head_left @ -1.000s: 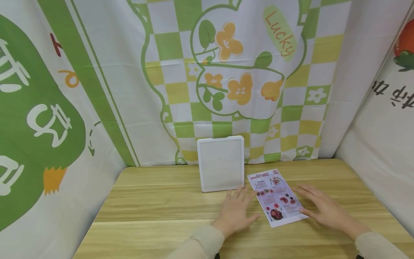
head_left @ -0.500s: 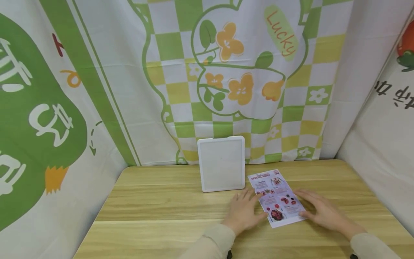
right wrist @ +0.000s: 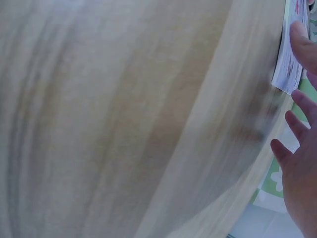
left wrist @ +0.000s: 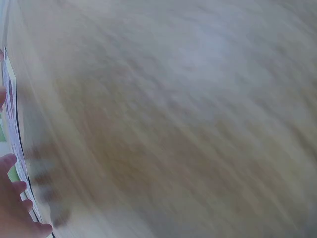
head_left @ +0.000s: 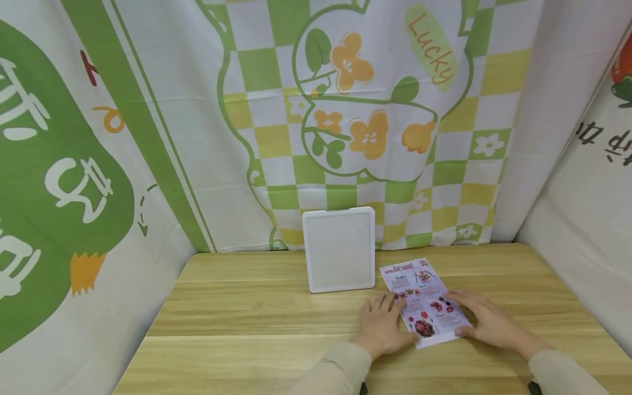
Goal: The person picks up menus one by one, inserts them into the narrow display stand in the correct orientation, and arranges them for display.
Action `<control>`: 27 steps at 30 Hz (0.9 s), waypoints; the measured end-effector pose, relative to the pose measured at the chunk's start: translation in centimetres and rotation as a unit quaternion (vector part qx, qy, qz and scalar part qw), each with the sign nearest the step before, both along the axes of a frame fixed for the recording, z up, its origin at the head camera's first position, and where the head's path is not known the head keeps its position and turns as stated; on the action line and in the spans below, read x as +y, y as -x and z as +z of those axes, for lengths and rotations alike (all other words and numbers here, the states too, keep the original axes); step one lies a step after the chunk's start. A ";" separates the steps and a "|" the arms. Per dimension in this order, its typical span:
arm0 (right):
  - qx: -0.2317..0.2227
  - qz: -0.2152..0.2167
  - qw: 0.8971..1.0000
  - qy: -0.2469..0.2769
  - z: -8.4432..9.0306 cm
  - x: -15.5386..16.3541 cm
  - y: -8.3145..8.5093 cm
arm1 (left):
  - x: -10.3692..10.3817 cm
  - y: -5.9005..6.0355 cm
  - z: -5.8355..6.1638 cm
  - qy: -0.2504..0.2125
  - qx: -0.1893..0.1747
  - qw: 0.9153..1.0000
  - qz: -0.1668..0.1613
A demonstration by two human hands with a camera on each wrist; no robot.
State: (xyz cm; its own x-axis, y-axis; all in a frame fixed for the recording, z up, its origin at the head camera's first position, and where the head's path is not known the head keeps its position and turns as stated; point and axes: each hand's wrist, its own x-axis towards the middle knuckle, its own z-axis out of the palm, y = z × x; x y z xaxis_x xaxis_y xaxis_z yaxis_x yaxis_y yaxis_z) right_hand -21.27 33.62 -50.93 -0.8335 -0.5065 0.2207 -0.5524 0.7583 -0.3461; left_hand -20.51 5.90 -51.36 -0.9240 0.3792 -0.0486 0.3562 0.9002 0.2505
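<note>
I can read "Lucky" in orange on the green patch of the curtain. The leaflet has a red heading and print too small to read.

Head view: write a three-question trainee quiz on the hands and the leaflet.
1. True or false: the leaflet lies flat on the wooden table.
2. Which hand meets the leaflet's left edge?
A. left hand
B. right hand
C. neither
3. Fill in: the white panel stands leaning against the ____ behind the table.

Key:
1. True. It lies on the tabletop between both hands.
2. A. The left hand's fingers lie at the left edge; the right hand is at the right edge.
3. Curtain: the checked flower curtain.
</note>
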 end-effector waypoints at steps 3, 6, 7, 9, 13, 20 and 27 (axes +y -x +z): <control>-0.015 0.005 1.000 0.000 0.0 -0.1 0.1 | 0.5 0.0 -0.2 0.010 -0.011 1.000 0.000; -0.028 0.011 1.000 -0.002 0.1 -0.2 0.2 | 0.9 0.0 -0.4 0.018 -0.006 1.000 -0.006; -0.031 0.010 0.999 -0.004 0.1 -0.3 0.3 | 1.0 0.0 -0.4 0.021 -0.002 1.000 -0.007; -0.038 0.008 0.999 -0.005 0.2 -0.4 0.4 | 1.2 0.0 -0.6 0.021 0.005 1.000 -0.007; -0.050 0.000 0.999 -0.007 0.4 -0.5 0.4 | 1.3 0.2 -0.7 0.023 0.012 1.000 -0.005; -0.035 -0.007 0.999 -0.002 0.2 -0.7 0.3 | 1.0 0.1 0.0 0.020 0.015 1.000 -0.010; -0.022 -0.037 0.999 0.007 -0.1 -0.9 0.1 | 0.8 0.0 0.2 0.022 0.017 1.000 -0.011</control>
